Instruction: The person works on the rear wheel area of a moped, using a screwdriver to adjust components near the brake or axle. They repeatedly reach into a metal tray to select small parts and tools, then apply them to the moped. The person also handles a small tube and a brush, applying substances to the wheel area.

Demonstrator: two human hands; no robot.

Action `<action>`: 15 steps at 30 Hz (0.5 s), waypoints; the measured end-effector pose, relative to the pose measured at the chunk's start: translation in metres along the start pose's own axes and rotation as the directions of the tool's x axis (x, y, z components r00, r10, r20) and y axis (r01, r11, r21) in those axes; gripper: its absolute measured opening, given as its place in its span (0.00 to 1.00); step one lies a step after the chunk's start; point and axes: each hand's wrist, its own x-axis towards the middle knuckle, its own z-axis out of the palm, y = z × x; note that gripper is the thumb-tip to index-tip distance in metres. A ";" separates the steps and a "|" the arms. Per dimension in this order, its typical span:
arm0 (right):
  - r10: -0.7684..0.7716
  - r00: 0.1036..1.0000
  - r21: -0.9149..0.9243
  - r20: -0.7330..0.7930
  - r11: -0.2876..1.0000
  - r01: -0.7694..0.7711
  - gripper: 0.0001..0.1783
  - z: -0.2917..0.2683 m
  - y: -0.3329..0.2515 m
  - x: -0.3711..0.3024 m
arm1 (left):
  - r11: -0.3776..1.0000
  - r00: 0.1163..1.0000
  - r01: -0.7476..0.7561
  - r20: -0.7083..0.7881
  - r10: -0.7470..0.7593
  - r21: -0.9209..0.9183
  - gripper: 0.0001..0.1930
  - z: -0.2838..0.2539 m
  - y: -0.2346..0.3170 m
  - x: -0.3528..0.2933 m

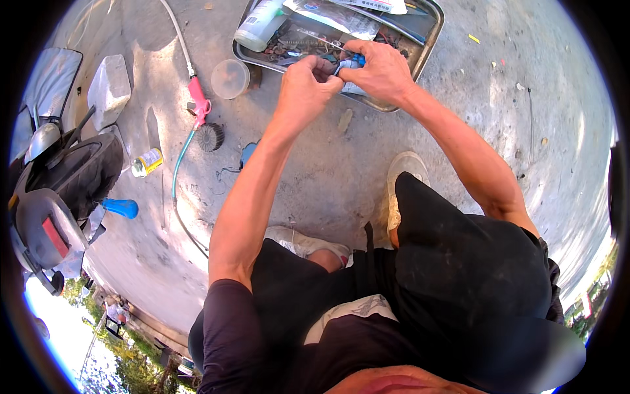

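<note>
Both of my hands meet over the near edge of a metal tray (430, 49). My left hand (305, 92) is closed in a pinch, and what its fingertips hold is too small to make out. Close against it, my right hand (380, 72) is curled around a small blue piece (359, 60), partly hidden by the fingers. A thin metal rod shows just beyond the right fingers; I cannot tell whether it joins the blue piece. Below the hands a pale printed packet (355, 87) lies at the tray's near side. Small loose metal parts are scattered in the tray.
In the tray lie a whitish bottle (260, 25) and a plastic bag (335, 18). A clear round tub (230, 79), a pink air blow gun (199, 102) on a hose, a dark ribbed cap (210, 137) and a yellow can (147, 162) are left of me. A scooter (56, 190) stands farther left.
</note>
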 end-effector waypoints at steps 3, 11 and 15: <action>0.015 1.000 0.031 -0.022 0.999 -0.015 0.21 0.004 -0.002 0.000 | 1.000 1.000 -0.012 -0.007 0.012 -0.021 0.11 -0.001 0.000 -0.001; -0.069 0.990 0.361 0.124 0.932 0.020 0.18 0.005 0.018 0.008 | 0.958 0.997 0.070 0.062 -0.055 -0.280 0.09 -0.008 -0.011 0.005; -0.108 0.986 0.359 0.130 0.932 0.055 0.18 0.003 0.024 0.011 | 0.947 0.994 0.071 0.097 -0.042 -0.312 0.11 -0.011 -0.009 0.004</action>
